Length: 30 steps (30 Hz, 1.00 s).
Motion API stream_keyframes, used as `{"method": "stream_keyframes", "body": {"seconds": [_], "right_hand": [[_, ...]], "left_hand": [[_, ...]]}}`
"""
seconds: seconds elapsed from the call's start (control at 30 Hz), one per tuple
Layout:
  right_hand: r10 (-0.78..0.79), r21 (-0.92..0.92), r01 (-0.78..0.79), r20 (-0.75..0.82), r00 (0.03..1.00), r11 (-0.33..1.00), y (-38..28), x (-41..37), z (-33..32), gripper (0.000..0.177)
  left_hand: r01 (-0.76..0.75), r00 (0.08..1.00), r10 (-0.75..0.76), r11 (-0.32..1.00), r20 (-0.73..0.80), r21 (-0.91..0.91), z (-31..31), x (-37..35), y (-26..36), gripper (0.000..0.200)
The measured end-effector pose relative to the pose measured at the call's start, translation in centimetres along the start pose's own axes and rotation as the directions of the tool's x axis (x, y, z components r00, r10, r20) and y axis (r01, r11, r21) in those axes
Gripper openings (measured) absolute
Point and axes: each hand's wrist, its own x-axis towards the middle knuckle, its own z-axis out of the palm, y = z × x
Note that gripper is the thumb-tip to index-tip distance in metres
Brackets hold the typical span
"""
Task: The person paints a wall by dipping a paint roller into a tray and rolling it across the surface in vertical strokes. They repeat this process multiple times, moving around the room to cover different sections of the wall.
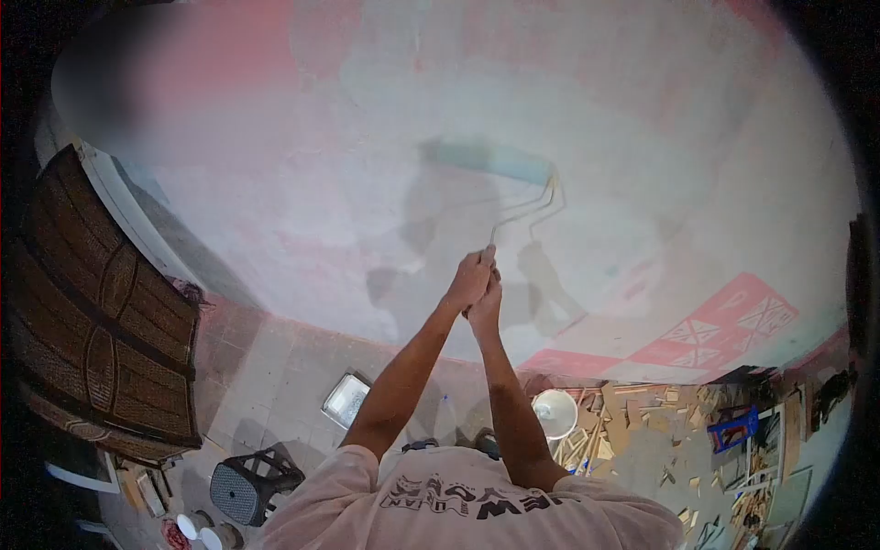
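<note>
A paint roller (518,165) with a pale blue sleeve lies against the wall (321,183), which shows whitish paint over pink. Its thin wire frame runs down to a handle that both my hands grip. My left hand (470,280) is wrapped round the handle near its top. Just beside and slightly below, touching it, my right hand (486,298) is closed round the lower part. Most of the handle is hidden by my fingers. Shadows of the roller and of my body fall on the wall.
A metal paint tray (346,400) and a white bucket (555,414) stand on the tiled floor. A dark stool (240,489) is at lower left, below brown wooden furniture (105,302). Wood scraps (632,417) litter the right side, near a blue object (733,428).
</note>
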Motion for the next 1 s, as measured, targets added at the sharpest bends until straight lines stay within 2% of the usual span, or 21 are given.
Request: {"method": "stream_keyframes", "body": {"seconds": [0.1,0.13,0.17,0.2,0.23,0.33,0.43,0.47,0.53,0.6,0.67,0.77,0.8,0.83,0.87,0.93,1.0], "right_hand": [[-0.053,0.220,0.060,-0.037,0.998,0.974,4.5,-2.3,-0.7,0.035],[-0.007,0.125,0.016,-0.073,0.997,0.992,6.6,-2.6,-1.5,0.035],[-0.051,-0.058,0.047,-0.074,0.996,0.997,7.3,-3.3,-2.0,0.036],[-0.095,-0.242,0.076,-0.067,0.993,0.967,7.4,-4.0,-2.4,0.038],[-0.138,-0.419,0.104,-0.050,0.989,0.902,7.3,-4.3,-2.7,0.039],[-0.111,-0.089,0.101,-0.106,0.988,0.991,5.3,-3.5,-1.6,0.041],[0.059,-0.092,-0.065,-0.068,0.996,0.994,2.0,-1.4,-1.1,0.040],[-0.104,-0.221,0.089,-0.058,0.993,0.971,0.9,-0.1,-0.6,0.039],[-0.404,-0.453,0.367,0.018,0.915,0.812,-1.1,2.2,0.5,0.037],[-0.121,-0.309,0.113,-0.007,0.993,0.944,-7.1,2.4,2.4,0.037],[0.031,-0.199,-0.030,0.003,1.000,0.980,-8.5,2.3,2.9,0.037],[-0.057,-0.152,0.059,0.021,0.998,0.987,-6.0,2.8,2.6,0.038],[-0.138,-0.177,0.140,0.022,0.990,0.974,-3.6,2.6,1.8,0.039],[-0.154,-0.180,0.153,0.007,0.988,0.972,-1.9,2.1,1.2,0.040],[-0.171,-0.184,0.166,-0.009,0.985,0.969,-0.2,1.7,0.6,0.040],[-0.061,-0.138,0.050,-0.073,0.996,0.989,2.3,-0.2,0.0,0.042],[0.003,-0.115,-0.019,-0.135,0.991,0.993,4.1,-1.8,-0.5,0.038]], "left_hand": [[0.060,0.998,-0.060,0.998,-0.017,0.007,-0.2,-1.9,-4.1,0.057],[0.085,0.996,-0.085,0.996,-0.019,0.014,-0.2,-2.4,-4.9,0.057],[0.110,0.994,-0.109,0.994,-0.019,0.020,-0.1,-2.9,-6.2,0.057],[0.110,0.994,-0.110,0.989,0.008,-0.102,0.0,-3.2,-6.8,0.057],[0.115,0.993,-0.115,0.988,0.001,-0.100,0.3,-3.0,-7.2,0.057],[0.108,0.994,-0.110,0.991,-0.016,-0.075,0.4,-3.3,-5.7,0.057],[0.041,0.999,-0.041,0.999,-0.013,-0.018,0.0,-1.4,-1.5,0.056],[0.012,1.000,-0.012,1.000,-0.010,0.000,-0.2,-0.6,0.1,0.055],[-0.045,0.999,0.045,0.999,-0.013,-0.002,-0.4,0.8,3.3,0.055],[-0.106,0.994,0.105,0.993,-0.031,-0.047,-0.5,1.8,6.3,0.056],[-0.083,0.997,0.083,0.991,-0.006,-0.107,-0.9,2.1,8.0,0.055],[-0.045,0.999,0.044,0.992,-0.006,-0.116,-1.0,2.0,6.4,0.054],[-0.045,0.999,0.045,0.994,-0.003,-0.095,-1.0,2.3,3.7,0.054],[-0.047,0.999,0.047,0.996,0.003,-0.074,-0.9,2.0,2.1,0.054],[0.033,0.999,-0.032,0.999,0.025,-0.033,-1.1,0.8,1.6,0.054],[0.011,1.000,-0.011,1.000,0.011,0.000,-0.9,0.4,-3.1,0.055],[0.088,0.996,-0.088,0.995,0.016,-0.040,-0.7,-1.7,-4.0,0.056]]}}
